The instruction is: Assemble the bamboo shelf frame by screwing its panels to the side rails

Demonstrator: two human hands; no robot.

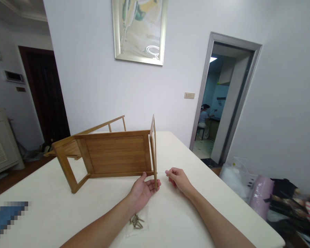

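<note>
A wooden rack (116, 155) with a slatted panel lies on its side on the white table. At its right end stands a narrow wooden side frame (153, 148). My left hand (143, 191) grips the lower corner there, thumb on the bottom rail and fingers around the side frame. Just to the right, my right hand (178, 179) pinches one end of a thin metal rod (161, 172). The rod's other end meets the side frame near that corner; its tip is too small to make out. Below my left hand lies a clear plastic bag (136, 223) with several screws (137, 220).
Loose wooden parts (67, 150) lie behind the rack's left end. The white table (196, 206) ends at a right edge, beyond which a purple roll (261, 194) and bags are piled. Through a doorway, a person (203, 117) sits in another room.
</note>
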